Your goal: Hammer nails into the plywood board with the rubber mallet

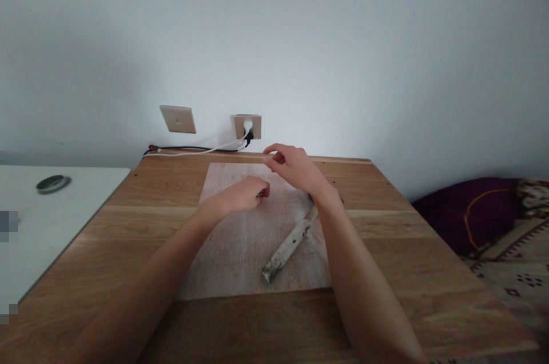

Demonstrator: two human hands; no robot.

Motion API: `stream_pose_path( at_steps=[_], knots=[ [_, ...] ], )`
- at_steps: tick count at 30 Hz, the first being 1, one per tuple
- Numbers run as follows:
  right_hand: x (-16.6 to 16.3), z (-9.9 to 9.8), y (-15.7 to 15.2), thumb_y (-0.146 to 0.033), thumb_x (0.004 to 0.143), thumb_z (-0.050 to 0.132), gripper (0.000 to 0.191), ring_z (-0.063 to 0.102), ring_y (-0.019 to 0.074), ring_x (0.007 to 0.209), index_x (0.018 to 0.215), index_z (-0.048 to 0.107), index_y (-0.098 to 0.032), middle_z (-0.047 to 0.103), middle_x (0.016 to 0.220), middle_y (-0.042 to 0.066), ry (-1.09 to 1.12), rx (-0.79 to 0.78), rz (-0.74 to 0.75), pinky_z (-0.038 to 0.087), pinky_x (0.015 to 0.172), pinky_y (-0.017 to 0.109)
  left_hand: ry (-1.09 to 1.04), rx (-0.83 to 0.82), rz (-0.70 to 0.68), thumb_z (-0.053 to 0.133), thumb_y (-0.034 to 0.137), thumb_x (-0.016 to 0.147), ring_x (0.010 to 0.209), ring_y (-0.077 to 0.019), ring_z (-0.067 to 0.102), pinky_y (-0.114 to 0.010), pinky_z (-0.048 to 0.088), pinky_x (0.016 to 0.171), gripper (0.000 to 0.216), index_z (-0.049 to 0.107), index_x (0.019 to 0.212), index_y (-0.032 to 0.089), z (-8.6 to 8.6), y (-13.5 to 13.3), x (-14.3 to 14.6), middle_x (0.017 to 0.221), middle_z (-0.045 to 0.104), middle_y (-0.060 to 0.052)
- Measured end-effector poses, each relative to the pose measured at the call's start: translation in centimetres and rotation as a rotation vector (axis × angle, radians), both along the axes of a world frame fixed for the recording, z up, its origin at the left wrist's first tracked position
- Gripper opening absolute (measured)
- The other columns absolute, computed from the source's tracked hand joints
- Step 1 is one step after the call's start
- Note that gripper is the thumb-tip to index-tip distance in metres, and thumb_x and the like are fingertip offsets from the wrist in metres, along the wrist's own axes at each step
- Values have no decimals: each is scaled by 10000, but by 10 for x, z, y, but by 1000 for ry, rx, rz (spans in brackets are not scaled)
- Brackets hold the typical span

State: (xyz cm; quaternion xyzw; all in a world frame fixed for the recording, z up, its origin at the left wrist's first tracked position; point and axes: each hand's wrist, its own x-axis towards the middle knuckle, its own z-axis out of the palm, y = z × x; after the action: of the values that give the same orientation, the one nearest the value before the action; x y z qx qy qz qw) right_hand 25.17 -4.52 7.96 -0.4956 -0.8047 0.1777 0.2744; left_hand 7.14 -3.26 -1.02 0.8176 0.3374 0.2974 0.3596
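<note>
My left hand [243, 195] is closed above a pale wooden board [227, 255]. Something small and dark shows between its curled fingers, too small to name. Just to the right and a little farther back, my right hand [295, 167] hovers over the board's far part, its thumb and fingers bent but apart, with nothing visible in them. Beneath my right wrist lies what looks like a hammer, its worn, whitish handle [288, 251] slanting toward me. My wrist covers most of its dark head. A few tiny specks dot the board near my right fingertips.
The board rests on a brown wooden table [141, 238] against a white wall. Cables [193, 151] run along the back edge to a wall socket [254, 124]. At left, a white table [86, 204] carries a round dish [52, 183]. Purple fabric [489, 210] lies at right.
</note>
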Motion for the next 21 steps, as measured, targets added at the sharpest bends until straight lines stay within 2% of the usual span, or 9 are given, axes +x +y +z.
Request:
stream_pose_path(
  at_steps=[4, 10, 16, 21],
  knots=[
    [0, 0, 0, -238, 966, 640, 217, 697, 169, 764, 1156, 718, -170, 774, 822, 37, -7, 2, 7, 488, 759, 281, -121, -93, -4, 707, 34, 577, 617, -199, 516, -295, 448, 695, 230, 686, 595, 263, -3, -1, 3, 622, 643, -14],
    [-1, 0, -1, -250, 973, 646, 232, 714, 177, 801, 1184, 703, -171, 790, 878, 50, -24, -8, 10, 492, 783, 286, -28, 158, 4, 664, 9, 622, 630, -212, 581, -306, 470, 699, 254, 686, 638, 261, -3, -3, 3, 650, 659, -16],
    [-2, -1, 0, -232, 957, 671, 250, 708, 185, 836, 1194, 714, -168, 787, 902, 57, -46, 9, -9, 487, 813, 297, 17, 62, -1, 642, -66, 585, 650, -218, 579, -336, 449, 778, 305, 663, 621, 237, 3, -6, 2, 654, 638, -21],
    [-2, -2, 0, -234, 954, 668, 260, 712, 191, 852, 1201, 718, -168, 788, 919, 71, -45, 6, -5, 493, 826, 303, 51, 193, 4, 662, -37, 618, 663, -215, 601, -316, 451, 721, 291, 656, 634, 254, -1, -4, 1, 674, 648, -6]
  ],
)
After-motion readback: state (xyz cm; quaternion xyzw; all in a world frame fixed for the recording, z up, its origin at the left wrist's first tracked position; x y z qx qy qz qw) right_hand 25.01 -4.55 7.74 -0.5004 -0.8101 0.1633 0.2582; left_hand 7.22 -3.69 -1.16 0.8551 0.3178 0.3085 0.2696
